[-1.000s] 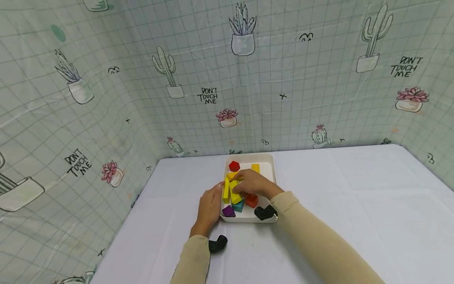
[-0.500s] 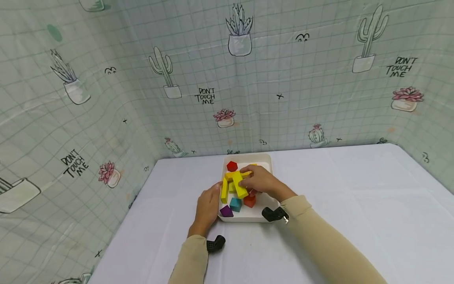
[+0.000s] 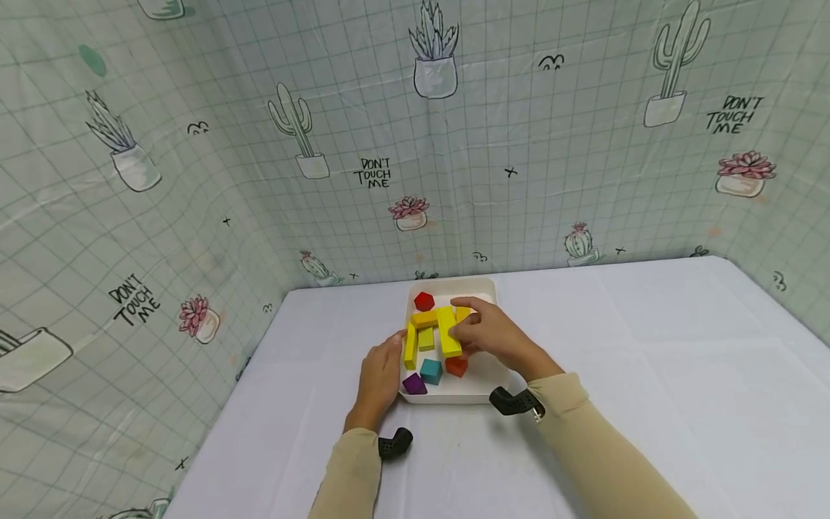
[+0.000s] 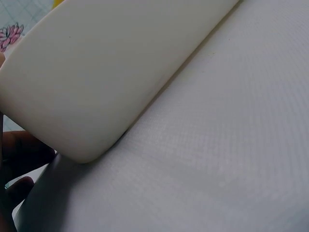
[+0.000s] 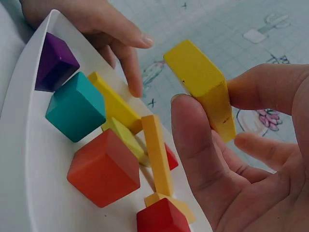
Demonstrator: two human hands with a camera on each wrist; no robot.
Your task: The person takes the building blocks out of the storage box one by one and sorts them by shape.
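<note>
My right hand (image 3: 499, 335) pinches a yellow rectangular block (image 3: 449, 333) between thumb and fingers, above a white tray (image 3: 480, 378). The right wrist view shows this block (image 5: 198, 72) tilted, its end towards the camera. My left hand (image 3: 379, 375) rests at the tray's left side, fingers loose along the rim. In the tray, a long yellow block (image 3: 411, 347), a yellow crosspiece (image 3: 424, 320) and a smaller yellow-green block (image 3: 426, 339) lie near the left wall. Towards the front are a teal block (image 3: 431, 371), a purple block (image 3: 415, 383) and an orange-red block (image 3: 457, 366).
A red block (image 3: 424, 301) lies at the tray's back left. Another red block (image 5: 164, 217) shows low in the right wrist view. The white-covered table (image 3: 616, 346) meets a cactus-print cloth (image 3: 519, 130) behind. Black devices sit on both wrists, one (image 3: 395, 443) on the left.
The right hand has moved right with the yellow block, lifting it off the others and turning it more upright in view. The yellow-green and teal blocks are uncovered. The left hand stays put.
</note>
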